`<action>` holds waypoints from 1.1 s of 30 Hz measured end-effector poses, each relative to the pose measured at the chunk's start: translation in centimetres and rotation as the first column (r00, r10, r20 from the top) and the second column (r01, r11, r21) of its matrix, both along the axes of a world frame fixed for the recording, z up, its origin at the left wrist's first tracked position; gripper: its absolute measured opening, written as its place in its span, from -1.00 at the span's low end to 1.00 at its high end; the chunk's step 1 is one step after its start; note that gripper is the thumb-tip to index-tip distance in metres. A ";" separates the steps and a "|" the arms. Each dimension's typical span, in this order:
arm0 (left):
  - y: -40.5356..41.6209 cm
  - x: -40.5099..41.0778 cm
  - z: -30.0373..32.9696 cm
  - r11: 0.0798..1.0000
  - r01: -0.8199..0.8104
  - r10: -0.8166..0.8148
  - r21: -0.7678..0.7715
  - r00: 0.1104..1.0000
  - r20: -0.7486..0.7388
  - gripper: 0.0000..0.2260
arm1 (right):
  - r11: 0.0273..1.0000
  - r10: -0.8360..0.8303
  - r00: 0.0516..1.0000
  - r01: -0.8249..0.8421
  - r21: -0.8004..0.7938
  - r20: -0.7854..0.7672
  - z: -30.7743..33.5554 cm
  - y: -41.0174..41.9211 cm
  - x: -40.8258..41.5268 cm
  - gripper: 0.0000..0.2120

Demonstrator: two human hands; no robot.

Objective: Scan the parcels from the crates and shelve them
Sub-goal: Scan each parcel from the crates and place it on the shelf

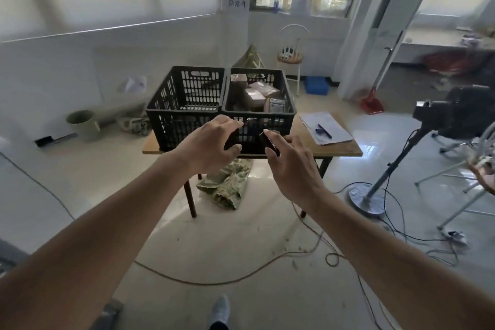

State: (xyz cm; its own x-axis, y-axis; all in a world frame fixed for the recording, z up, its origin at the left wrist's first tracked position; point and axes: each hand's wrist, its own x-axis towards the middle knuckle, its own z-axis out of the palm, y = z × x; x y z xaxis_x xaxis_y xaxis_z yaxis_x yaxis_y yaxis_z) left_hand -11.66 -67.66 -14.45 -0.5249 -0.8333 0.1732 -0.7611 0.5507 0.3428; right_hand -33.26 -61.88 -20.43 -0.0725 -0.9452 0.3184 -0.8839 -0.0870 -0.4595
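Both arms outstretched; left hand [211,144] spread, right hand [290,162] pinching.

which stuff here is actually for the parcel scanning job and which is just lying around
For the job:
- right crate, with the parcels in it
- left crate
- small dark device, likely the scanner, held in the right hand
- left hand, open, reaching forward

Just lying about:
- papers and pen on the table
- fan
- green bin
- red dustpan
- cloth under the table

black crates [222,104]: 2 | table [340,151]: 1 | hands [211,144]: 2 | pen [324,130]: 1 | green bin [83,124]: 1 | shoe [220,309]: 1
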 end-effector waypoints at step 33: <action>-44.2 -22.7 -13.6 0.910 -0.080 0.080 0.406 0.997 0.017 -0.46 | 0.963 -0.091 0.995 0.078 0.257 0.040 -9.7 -40.7 -20.4 -0.52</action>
State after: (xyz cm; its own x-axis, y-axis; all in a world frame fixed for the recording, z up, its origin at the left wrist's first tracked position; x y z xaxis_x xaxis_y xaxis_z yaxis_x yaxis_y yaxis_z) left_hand -34.39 -111.83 -28.07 -0.4535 -0.8709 -0.1891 -0.7970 0.3013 0.5235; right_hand -53.61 -102.58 -30.16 -0.1653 -0.9843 0.0617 -0.8576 0.1125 -0.5018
